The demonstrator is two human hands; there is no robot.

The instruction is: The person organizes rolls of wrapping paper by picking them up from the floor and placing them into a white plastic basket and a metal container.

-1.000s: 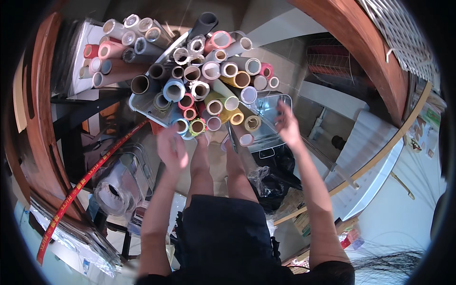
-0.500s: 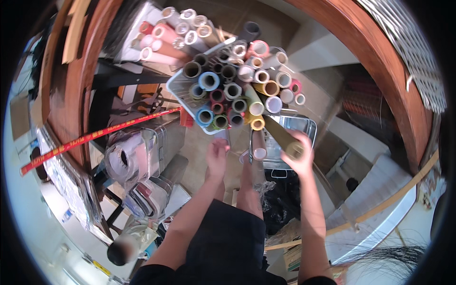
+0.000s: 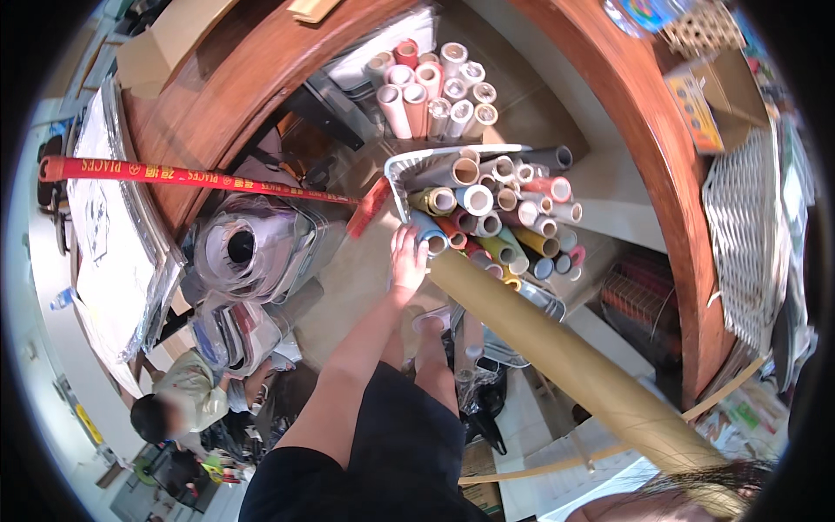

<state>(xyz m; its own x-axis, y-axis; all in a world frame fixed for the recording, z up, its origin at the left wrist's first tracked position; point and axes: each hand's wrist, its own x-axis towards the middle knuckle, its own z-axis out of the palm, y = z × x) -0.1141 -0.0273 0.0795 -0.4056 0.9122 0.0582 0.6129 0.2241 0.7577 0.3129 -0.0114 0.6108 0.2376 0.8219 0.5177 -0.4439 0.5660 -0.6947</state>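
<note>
My left hand (image 3: 408, 264) lies against a blue roll (image 3: 432, 238) at the near left corner of a pale plastic bin (image 3: 393, 184). Its fingers are stretched out along the roll's side. Beside that hand begins a long olive-gold roll (image 3: 565, 346), which slants across to the lower right edge, above the other rolls' near side. My right hand is out of sight; only a patch of bare arm (image 3: 639, 508) shows at the bottom, near the roll's far-right end. Several rolls in many colours (image 3: 506, 199) stand packed in the bin, leaning right.
Behind the bin stand several white and pink rolls (image 3: 427, 75). A red broom (image 3: 217, 180) crosses on the left, above plastic-wrapped rolls (image 3: 237, 248). A curved wooden counter (image 3: 644, 109) arches around the far side. Another person (image 3: 178, 404) is at lower left.
The olive-gold roll has come out from among the others and swung to the lower right. My right hand has left the view. My left hand has risen to the blue roll. The view has turned.
</note>
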